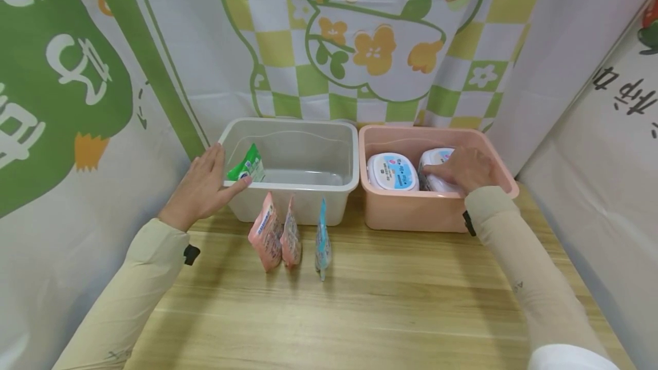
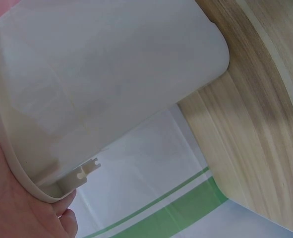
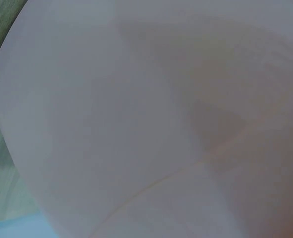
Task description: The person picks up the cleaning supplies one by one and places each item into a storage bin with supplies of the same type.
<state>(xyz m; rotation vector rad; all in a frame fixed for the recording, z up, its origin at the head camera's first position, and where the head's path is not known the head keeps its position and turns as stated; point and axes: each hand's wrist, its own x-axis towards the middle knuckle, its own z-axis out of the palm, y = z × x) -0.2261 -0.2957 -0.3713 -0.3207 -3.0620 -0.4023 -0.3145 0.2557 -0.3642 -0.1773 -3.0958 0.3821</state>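
Note:
My left hand (image 1: 203,190) rests on the front left corner of a light grey plastic bin (image 1: 288,196), its thumb over the front rim. Inside that bin, near the thumb, leans a green packet (image 1: 252,163). On the right, my right hand (image 1: 465,169) reaches into a pink bin (image 1: 411,213) and grips a white tub (image 1: 434,157), partly hidden by the fingers. Beside it sits another white tub (image 1: 393,172) with a blue label. The left wrist view shows the grey bin's wall (image 2: 121,69); the right wrist view is mostly filled by a blurred pale surface.
Two pink pouches (image 1: 266,236) (image 1: 291,238) and a blue pouch (image 1: 323,244) stand upright on the wooden table (image 1: 385,301) before the grey bin. Patterned cloth (image 1: 277,50) hangs behind both bins, with further printed cloth at the left and right sides.

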